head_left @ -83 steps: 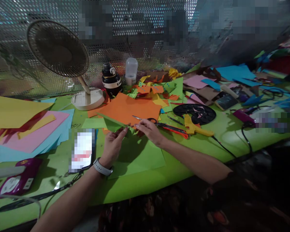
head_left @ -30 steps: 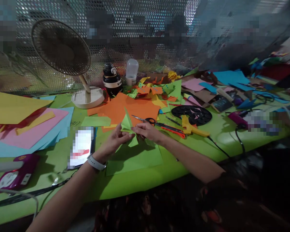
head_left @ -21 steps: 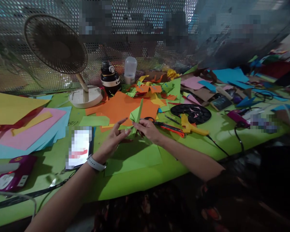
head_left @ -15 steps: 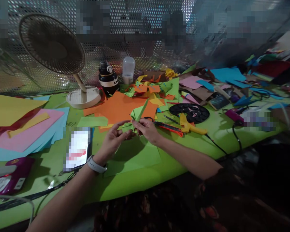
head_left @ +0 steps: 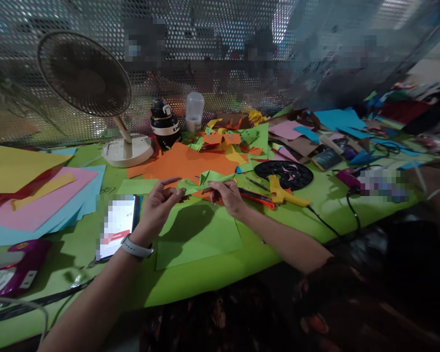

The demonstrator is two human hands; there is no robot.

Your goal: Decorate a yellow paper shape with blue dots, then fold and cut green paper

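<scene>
A folded piece of green paper (head_left: pixel 201 182) is stretched between my hands, just above the table. My left hand (head_left: pixel 163 198) pinches its left end between thumb and fingers. My right hand (head_left: pixel 227 195) is closed on the paper's right part. Below them lies a flat green sheet (head_left: pixel 201 239), with the shadow of my hands on it. Beyond the folded paper is a large orange sheet (head_left: pixel 176 164). Close to my right hand lie a red-and-black cutter (head_left: pixel 258 199) and a yellow hot glue gun (head_left: pixel 284 194).
A lit phone (head_left: pixel 117 227) lies left of my left wrist. Coloured sheets (head_left: pixel 40 200) and a purple device (head_left: pixel 22 269) are farther left. At the back stand a fan (head_left: pixel 128 149), a black bottle (head_left: pixel 165 127) and a clear bottle (head_left: pixel 195 112). A black palette (head_left: pixel 297 173) sits behind the glue gun.
My hands have drawn apart, the left one moving left and the right one slightly right. The green paper, upright and bunched before, now stretches lengthwise between them.
</scene>
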